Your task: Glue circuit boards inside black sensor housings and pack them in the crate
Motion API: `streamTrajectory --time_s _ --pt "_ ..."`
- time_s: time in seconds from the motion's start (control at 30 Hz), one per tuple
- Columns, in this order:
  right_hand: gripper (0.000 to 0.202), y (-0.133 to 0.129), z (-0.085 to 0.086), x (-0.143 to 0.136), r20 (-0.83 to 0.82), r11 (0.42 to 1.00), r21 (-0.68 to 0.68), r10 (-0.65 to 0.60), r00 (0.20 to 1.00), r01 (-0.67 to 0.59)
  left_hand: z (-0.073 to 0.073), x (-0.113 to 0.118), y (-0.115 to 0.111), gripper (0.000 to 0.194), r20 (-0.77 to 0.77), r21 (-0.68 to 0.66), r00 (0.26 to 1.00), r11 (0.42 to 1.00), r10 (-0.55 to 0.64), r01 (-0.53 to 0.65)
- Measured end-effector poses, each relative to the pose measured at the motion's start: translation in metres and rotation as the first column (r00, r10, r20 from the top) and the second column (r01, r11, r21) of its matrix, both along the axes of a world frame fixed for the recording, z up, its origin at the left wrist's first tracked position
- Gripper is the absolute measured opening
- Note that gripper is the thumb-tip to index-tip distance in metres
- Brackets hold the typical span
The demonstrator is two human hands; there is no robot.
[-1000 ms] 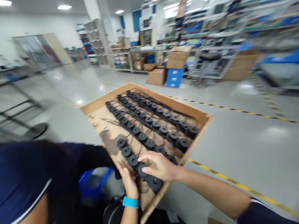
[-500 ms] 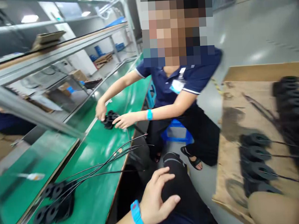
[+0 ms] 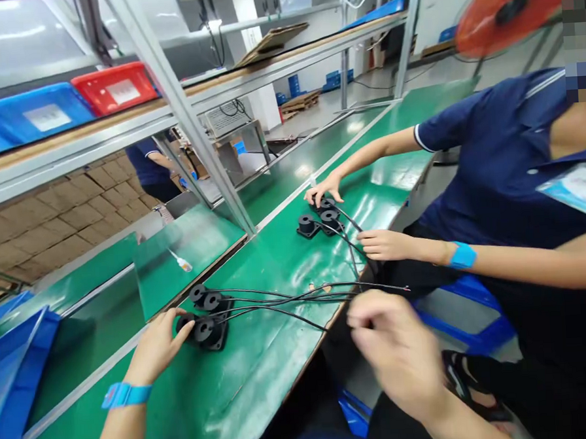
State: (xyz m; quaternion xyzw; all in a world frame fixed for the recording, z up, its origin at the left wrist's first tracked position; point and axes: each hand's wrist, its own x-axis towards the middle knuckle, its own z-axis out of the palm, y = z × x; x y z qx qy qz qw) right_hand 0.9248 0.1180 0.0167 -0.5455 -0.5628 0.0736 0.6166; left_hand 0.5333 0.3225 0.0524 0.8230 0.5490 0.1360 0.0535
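Note:
My left hand (image 3: 157,344), with a blue wristband, is at a cluster of black round-bodied parts (image 3: 211,328) with square bases and cables. Its thumb and fingers close around the leftmost part, which they partly cover. Several black cables (image 3: 277,297) run from the cluster to the right, past the table edge. Near their ends my right hand (image 3: 398,351) hovers, fingers curled and smeared by motion; whether it touches a cable cannot be made out. Farther along, a co-worker's hands are at similar black parts (image 3: 329,221), one on the parts, the other at their cables.
The parts rest on a green-topped table (image 3: 262,372). A metal shelf frame (image 3: 205,139) rises behind, carrying a blue bin (image 3: 37,115) and a red bin (image 3: 114,88). Blue trays (image 3: 20,371) stand at left. A small white bottle (image 3: 181,261) lies beyond. The co-worker sits at right.
The view has swung left to the table. My left hand has gone from my leg to the cluster; my right hand has come from the cardboard side towards the cable ends.

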Motion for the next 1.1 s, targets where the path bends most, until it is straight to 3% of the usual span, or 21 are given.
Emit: streamTrajectory --time_s 0.07,0.17,0.37,0.5,0.7,0.93,1.1 --pt "0.016 0.002 -0.009 -0.024 0.092 0.997 -0.014 0.076 0.993 -0.075 -0.003 -0.010 0.008 0.046 -0.035 -0.059 0.999 0.998 -0.040 0.038" --pt "0.007 0.029 -0.026 -0.050 0.228 0.983 -0.080 0.178 0.957 -0.164 -0.004 -0.017 0.013 0.044 -0.066 -0.139 0.991 0.984 -0.118 0.108" --pt "0.028 0.081 -0.048 -0.072 0.342 0.961 -0.236 0.220 0.914 -0.143 0.002 -0.015 0.032 0.045 -0.136 -0.210 0.956 0.951 -0.260 0.228" --pt "0.040 0.089 -0.045 -0.077 0.393 0.942 -0.304 0.263 0.881 -0.145 0.007 0.003 0.057 0.042 -0.249 -0.236 0.893 0.918 -0.375 0.319" --pt "0.054 0.096 -0.035 -0.084 0.420 0.928 -0.349 0.280 0.863 -0.132 0.015 0.025 0.075 0.042 -0.426 -0.258 0.812 0.914 -0.399 0.314" --pt "0.049 0.105 -0.026 -0.095 0.480 0.944 -0.311 0.259 0.838 -0.113 0.023 0.024 0.068 0.028 -0.447 -0.299 0.753 0.874 -0.483 0.383" --pt "0.048 0.111 -0.026 -0.106 0.559 0.959 -0.262 0.245 0.792 -0.112 0.032 -0.004 0.042 0.035 -0.451 -0.265 0.780 0.899 -0.435 0.348"
